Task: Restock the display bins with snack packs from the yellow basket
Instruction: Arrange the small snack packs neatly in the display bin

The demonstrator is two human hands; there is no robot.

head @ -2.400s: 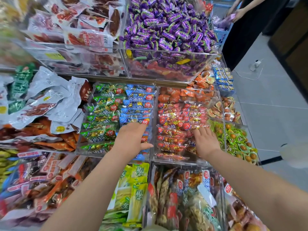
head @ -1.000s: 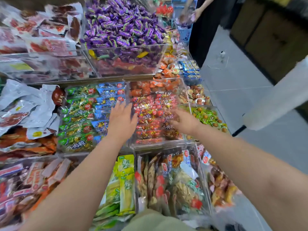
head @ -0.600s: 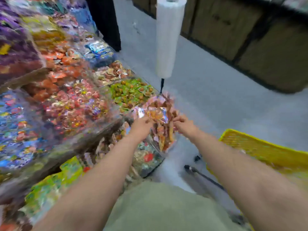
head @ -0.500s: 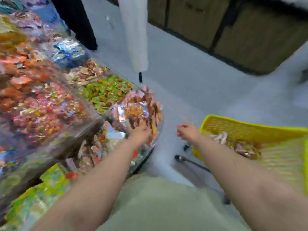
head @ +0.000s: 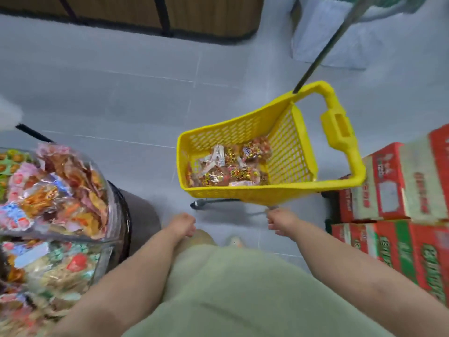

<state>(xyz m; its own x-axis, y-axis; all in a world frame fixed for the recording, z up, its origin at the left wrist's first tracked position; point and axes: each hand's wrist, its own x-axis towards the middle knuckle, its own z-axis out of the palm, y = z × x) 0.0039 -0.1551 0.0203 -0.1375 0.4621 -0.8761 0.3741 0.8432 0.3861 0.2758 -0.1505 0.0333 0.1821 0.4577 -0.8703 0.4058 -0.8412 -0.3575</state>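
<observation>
- On a grey tiled floor point(head: 116, 98), a yellow basket point(head: 243, 192) is sitting right of centre, its mesh walls opening upward.
- Snack packs point(head: 228, 166) in clear and red-gold wrappers are lying in a loose heap on the bottom of the basket, covering most of it.
- A yellow handle point(head: 339, 127) is rising from the basket's far right side, and a thin grey pole point(head: 323, 45) is slanting away from its far corner.
- A dark wheel point(head: 195, 204) is showing beneath the basket's near edge.
- Clear bins point(head: 116, 215) are standing at the left edge, heaped with mixed wrapped snacks, well apart from the basket.
- The person's left hand point(head: 181, 224) is hanging between the bins and the basket, fingers loosely curled together and holding nothing.
- The right hand point(head: 281, 221) is reaching just below the basket's near rim, fingers curled. Blur is hiding whether they are gripping the grey bar point(head: 271, 208) beside them, so I cannot tell.
- Red and green cartons point(head: 398, 186) are sitting stacked at the right, beside the basket.
- A pale green garment point(head: 230, 288) is filling the lower middle, with a shoe point(head: 234, 240) tip peeking out above it.
</observation>
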